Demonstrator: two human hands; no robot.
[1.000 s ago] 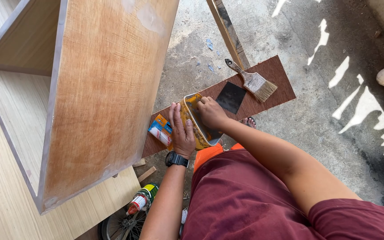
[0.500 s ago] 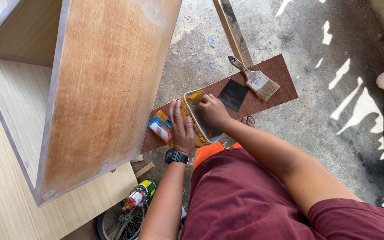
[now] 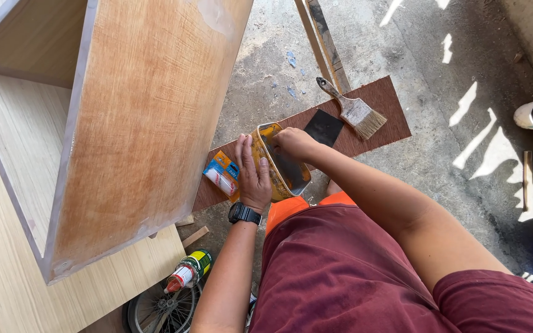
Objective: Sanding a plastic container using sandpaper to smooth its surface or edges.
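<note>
The yellow rectangular tin (image 3: 282,163) lies on a brown board strip (image 3: 384,102) on the concrete floor (image 3: 439,166), its long axis running from upper left to lower right, its open, dark inside facing up. The left hand (image 3: 253,176) presses flat along the tin's left wall, grip spread and steadying it; a black watch (image 3: 244,214) sits on that wrist. The right hand (image 3: 291,142) reaches into the tin's upper end, fingers curled together inside; whether they pinch anything I cannot tell. Just left of the tin lies a small orange and blue packet (image 3: 220,176). Beyond it a dark square sheet (image 3: 323,126) and a paintbrush (image 3: 353,111) rest on the strip, bristles pointing lower right. A large plywood cabinet (image 3: 143,123) stands close on the left. A glue bottle (image 3: 187,271) lies near a wheel (image 3: 155,311).
</note>
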